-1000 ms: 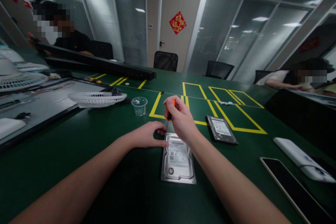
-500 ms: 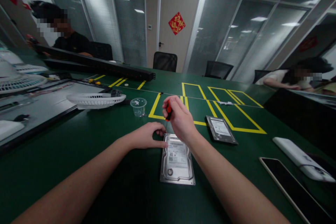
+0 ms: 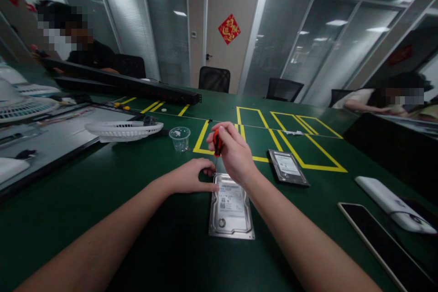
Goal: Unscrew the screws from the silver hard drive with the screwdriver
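Note:
A silver hard drive (image 3: 232, 210) with a white label lies flat on the green table in front of me. My left hand (image 3: 196, 177) grips its far left corner, the thumb on top and the other fingers curled at the edge. In my right hand (image 3: 234, 150), above the drive's far end, is a red and black screwdriver (image 3: 218, 142). Its thin shaft points down to that far left corner, close to my left fingertips. Just what the tip touches is too small to make out. A second hard drive (image 3: 288, 167) rests farther right.
A clear plastic cup (image 3: 179, 139) stands beyond my left hand, near a white fan grille (image 3: 125, 131). At the right lie a phone (image 3: 372, 242) and a white device (image 3: 393, 204) with a cable. Yellow tape (image 3: 325, 168) marks the table. Two people sit across.
My right hand has turned slightly around the screwdriver, so more of the handle and shaft shows. My left hand and the hard drive keep their places.

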Demonstrator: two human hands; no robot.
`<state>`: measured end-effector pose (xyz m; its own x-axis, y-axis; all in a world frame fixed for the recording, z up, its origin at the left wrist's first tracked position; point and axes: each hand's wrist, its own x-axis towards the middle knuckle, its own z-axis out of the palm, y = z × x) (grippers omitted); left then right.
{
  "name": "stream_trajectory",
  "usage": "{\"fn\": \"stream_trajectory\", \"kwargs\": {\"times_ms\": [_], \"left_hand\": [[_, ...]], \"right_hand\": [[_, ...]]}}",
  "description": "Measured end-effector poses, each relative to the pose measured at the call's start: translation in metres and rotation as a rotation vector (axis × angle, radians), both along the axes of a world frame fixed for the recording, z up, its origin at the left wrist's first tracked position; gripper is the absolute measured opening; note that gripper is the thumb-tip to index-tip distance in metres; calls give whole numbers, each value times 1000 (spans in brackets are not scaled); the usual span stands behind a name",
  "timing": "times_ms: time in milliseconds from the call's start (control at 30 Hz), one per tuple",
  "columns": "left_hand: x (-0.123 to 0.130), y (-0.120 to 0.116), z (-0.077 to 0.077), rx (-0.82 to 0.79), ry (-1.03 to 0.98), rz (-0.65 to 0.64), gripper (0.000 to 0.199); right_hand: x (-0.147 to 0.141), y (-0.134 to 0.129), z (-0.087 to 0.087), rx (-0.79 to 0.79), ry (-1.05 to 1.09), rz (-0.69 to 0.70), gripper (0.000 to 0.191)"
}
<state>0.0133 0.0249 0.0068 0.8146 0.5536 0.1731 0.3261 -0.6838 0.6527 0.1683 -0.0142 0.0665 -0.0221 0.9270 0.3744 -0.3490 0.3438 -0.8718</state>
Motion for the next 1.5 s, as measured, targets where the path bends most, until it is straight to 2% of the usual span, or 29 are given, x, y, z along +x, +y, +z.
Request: {"fn": "stream_trajectory", "kwargs": {"times_ms": [100, 333, 633, 800, 933, 1200, 1500], "left_hand": [[0, 1, -1, 4, 12, -2, 44], [1, 0, 0, -2, 16, 9, 44], [0, 0, 0, -7, 14, 4, 44], [0, 0, 0, 0, 21, 14, 47], [0, -1, 1, -10, 22, 12, 45], [0, -1, 2, -18, 17, 5, 43], [0, -1, 1, -2, 16, 15, 46]], "right_hand": [[1, 1, -2, 13, 24, -14, 22], [5, -1, -1, 59, -198, -61, 31], [1, 2, -3, 38, 8, -36, 29], [4, 0, -4, 56, -142, -120, 29], [5, -2, 0, 56, -224, -107, 29], [1, 1, -2, 0, -2, -32, 25], [3, -1, -3, 40, -167, -84, 33]]}}
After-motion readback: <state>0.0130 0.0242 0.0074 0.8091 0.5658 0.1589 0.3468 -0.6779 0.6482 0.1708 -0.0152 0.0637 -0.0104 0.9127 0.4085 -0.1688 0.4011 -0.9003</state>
